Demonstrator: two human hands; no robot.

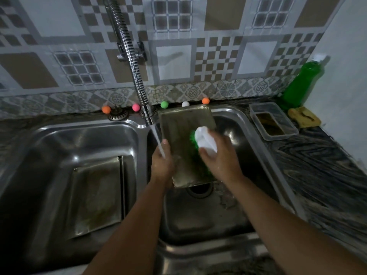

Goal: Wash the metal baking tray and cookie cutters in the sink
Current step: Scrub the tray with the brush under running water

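The metal baking tray [184, 135] stands tilted in the right bowl of the steel sink [256, 139]. Its far edge leans up near the back rim, and its near edge sits low, just over the drain hole [199, 190].

The left hand [161, 163] is closed on the tray's left edge and holds it steady. Water [158, 140] from the tap [148, 116] runs down right onto this hand. The right hand [219, 157] is wrapped around the white handle of a scrub brush [204, 140]. Its green bristles press on the tray, just under that hand.

The tray looks thin, flat and stiff, so I think it will not bend when pushed. It is probably light too. But it is wet, so it could slip or slide down toward the drain. The edge is the best place to hold it, with the thumb on top and the fingers behind, just as the left hand does now. The rim may feel a bit sharp, so a firm but gentle hold is best.

Another flat metal tray [95, 195] lies in the left bowl, well away from both hands. I cannot see any cookie cutters here. A green soap bottle [301, 84] stands far off past the right hand, next to a clear plastic box [286, 120].
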